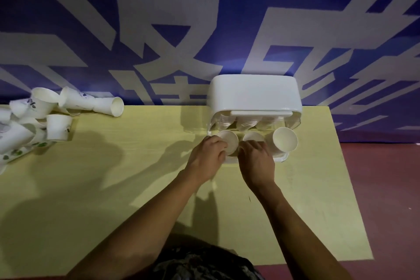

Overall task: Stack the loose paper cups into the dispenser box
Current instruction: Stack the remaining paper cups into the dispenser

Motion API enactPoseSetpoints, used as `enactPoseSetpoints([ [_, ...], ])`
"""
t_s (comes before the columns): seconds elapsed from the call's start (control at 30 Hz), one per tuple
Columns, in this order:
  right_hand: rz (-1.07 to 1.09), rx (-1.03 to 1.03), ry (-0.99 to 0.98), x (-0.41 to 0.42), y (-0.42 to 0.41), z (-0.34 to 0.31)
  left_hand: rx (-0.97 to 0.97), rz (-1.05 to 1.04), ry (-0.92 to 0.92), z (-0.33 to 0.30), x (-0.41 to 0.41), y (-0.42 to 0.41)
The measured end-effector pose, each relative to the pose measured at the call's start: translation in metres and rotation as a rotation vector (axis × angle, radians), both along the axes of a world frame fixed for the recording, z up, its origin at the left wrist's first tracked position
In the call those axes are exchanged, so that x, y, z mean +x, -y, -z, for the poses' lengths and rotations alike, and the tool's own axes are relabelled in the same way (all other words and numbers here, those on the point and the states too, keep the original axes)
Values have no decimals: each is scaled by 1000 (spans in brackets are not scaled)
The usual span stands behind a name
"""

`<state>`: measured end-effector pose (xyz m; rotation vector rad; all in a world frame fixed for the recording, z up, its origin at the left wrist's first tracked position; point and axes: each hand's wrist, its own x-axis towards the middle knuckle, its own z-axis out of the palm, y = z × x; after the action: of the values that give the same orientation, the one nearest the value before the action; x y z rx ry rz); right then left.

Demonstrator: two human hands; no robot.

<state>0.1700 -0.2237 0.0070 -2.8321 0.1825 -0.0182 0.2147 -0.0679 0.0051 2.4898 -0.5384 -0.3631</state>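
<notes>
Left hand (208, 157) grips the leftmost cup stack (228, 143) in the dispenser box (254, 95). Right hand (256, 162) curls at the middle stack (253, 137); grip unclear. Loose cups (58, 129) lie far left.

Both hands crowd the front of the dispenser box (254, 95), the left hand (208, 157) and right hand (256, 161) almost touching. Just beyond their fingers stand three cup stacks (285, 138), with the box's raised lid overhead. Left of the left hand the counter (113, 177) lies bare up to the loose cups (56, 129), well apart.
</notes>
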Motion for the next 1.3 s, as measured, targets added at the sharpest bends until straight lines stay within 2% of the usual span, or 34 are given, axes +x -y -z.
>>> enactPoseSetpoints([
  [0.17,-183,154,-7,10,-62,-3,3,-232,-4,-5,-18,-84],
  [0.4,-387,269,-81,18,-177,11,127,-571,-12,0,-36,-240],
  [0.73,-337,319,-214,46,-329,17,175,-818,65,-13,-13,-415],
  [0.93,-284,340,-239,75,-405,23,304,-761,162,-11,27,-493],
  [1.07,-257,373,-269,100,-451,26,379,-670,26,-5,55,-523],
  [1.3,-280,310,-321,150,-510,39,267,-523,-127,5,80,-543],
])
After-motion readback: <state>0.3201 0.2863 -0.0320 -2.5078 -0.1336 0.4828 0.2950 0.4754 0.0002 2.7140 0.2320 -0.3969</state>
